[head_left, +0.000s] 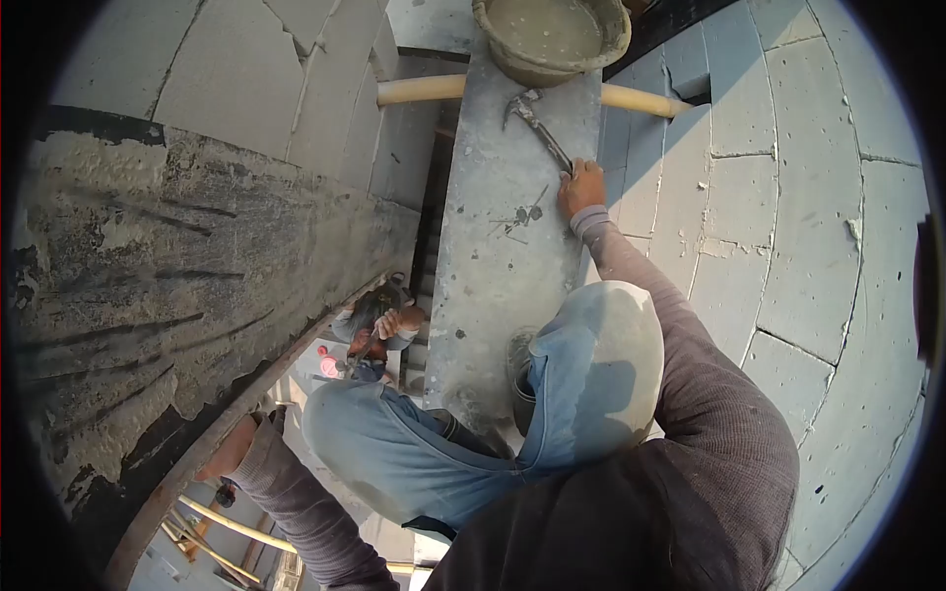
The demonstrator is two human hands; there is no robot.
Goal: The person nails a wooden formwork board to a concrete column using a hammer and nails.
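Observation:
My right hand (pixel 581 188) is closed around the handle end of a claw hammer (pixel 541 128). The hammer lies along the grey plank (pixel 493 286), its head towards the bucket. Several thin nails (pixel 522 215) are scattered on the plank just left of that hand. At the lower left, my left hand (pixel 229 451) is against the bottom edge of a weathered, stained concrete beam (pixel 217 256). Its fingers are mostly hidden behind that edge and the sleeve, so I cannot see what they hold.
A bucket of greyish liquid (pixel 552 34) stands at the plank's far end, above a bamboo pole (pixel 424 90). Pale block walls (pixel 778 217) rise on the right. Below, in the gap on the left, another person (pixel 379 315) has raised hands around a tool, near a pink object (pixel 328 364).

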